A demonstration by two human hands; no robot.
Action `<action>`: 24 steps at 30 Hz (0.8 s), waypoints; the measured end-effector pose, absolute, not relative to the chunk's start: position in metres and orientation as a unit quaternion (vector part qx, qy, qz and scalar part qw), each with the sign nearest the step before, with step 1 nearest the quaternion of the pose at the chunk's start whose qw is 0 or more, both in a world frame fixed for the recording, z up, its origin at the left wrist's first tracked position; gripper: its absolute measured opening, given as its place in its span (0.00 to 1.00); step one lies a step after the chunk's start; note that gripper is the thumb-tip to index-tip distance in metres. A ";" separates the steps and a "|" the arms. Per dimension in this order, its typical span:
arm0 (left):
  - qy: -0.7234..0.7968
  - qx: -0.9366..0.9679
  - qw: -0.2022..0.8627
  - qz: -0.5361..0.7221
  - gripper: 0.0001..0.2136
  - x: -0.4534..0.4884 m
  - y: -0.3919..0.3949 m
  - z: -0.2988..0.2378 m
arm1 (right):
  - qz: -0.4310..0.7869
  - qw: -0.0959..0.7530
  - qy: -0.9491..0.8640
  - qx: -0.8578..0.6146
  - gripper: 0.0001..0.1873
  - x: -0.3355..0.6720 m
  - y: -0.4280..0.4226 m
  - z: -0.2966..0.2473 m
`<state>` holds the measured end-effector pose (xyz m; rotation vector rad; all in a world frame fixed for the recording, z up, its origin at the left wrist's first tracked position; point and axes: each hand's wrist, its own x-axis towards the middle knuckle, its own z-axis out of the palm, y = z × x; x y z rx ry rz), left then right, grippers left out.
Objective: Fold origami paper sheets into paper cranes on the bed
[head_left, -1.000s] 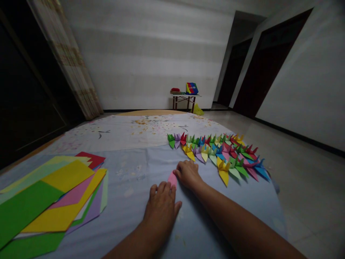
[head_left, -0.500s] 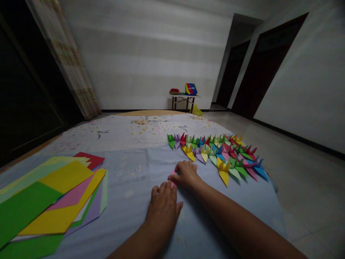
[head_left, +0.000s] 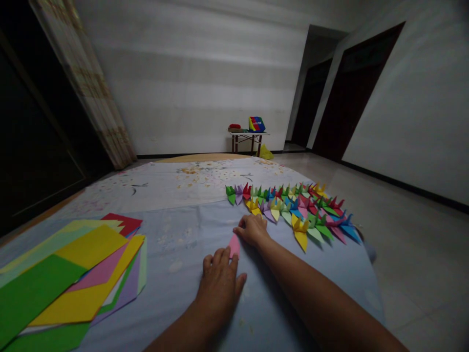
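A small folded pink paper (head_left: 234,244) lies on the pale blue sheet (head_left: 176,274) between my two hands. My left hand (head_left: 220,281) rests flat with its fingers stretched out, fingertips pressing the near end of the pink paper. Just beyond it, my right hand (head_left: 252,229) has its fingers curled down, pinching the paper's far end against the sheet. To the right of my right hand stand rows of several folded paper cranes (head_left: 293,210) in many colours.
A loose stack of coloured paper sheets (head_left: 73,274), green, yellow, pink, purple and red, lies at the left. A white flowered cloth (head_left: 176,178) spreads beyond the blue sheet. A small table (head_left: 246,139) with a colourful box stands by the far wall. Bare tiled floor (head_left: 414,234) runs along the right.
My right hand shifted slightly away along the pink paper, so more of the paper shows between the hands. The view moved a little; my left hand stays pressed on it.
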<state>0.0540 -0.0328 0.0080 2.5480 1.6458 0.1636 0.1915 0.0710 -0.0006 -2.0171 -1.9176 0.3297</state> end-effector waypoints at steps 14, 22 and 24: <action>0.540 0.840 0.052 0.028 0.22 0.057 -0.035 0.011 | 0.081 0.170 -0.691 -0.698 0.16 0.205 0.051 0.001; 0.540 0.840 0.060 0.001 0.25 0.055 -0.038 0.008 | 0.109 0.152 -0.735 -0.652 0.17 0.200 0.036 0.000; 0.538 0.841 0.059 -0.002 0.25 0.054 -0.040 0.007 | 0.109 0.158 -0.732 -0.653 0.17 0.198 0.034 0.000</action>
